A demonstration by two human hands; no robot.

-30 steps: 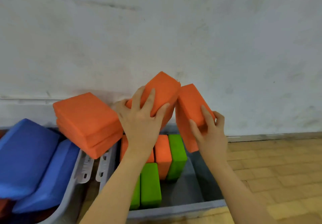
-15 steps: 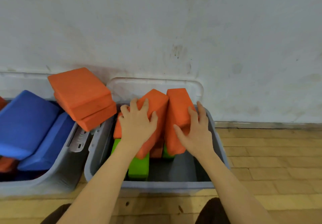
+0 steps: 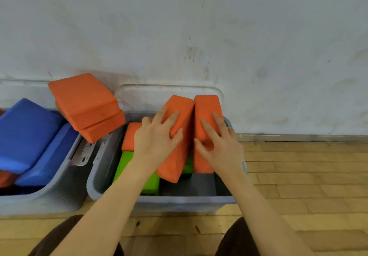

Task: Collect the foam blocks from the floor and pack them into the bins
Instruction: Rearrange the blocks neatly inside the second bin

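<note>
Gripping one orange block each, left hand (image 3: 157, 138) and right hand (image 3: 221, 146) reach into grey bin (image 3: 179, 203).

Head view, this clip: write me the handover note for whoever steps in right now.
Left hand grips a tilted orange block; right hand grips an upright orange block. Both blocks are partly down in the right bin.
Done: green blocks and another orange block are already in that bin; the left bin is heaped with blue and orange blocks.
Left: seat both held blocks and release. No loose blocks show on the floor.
</note>
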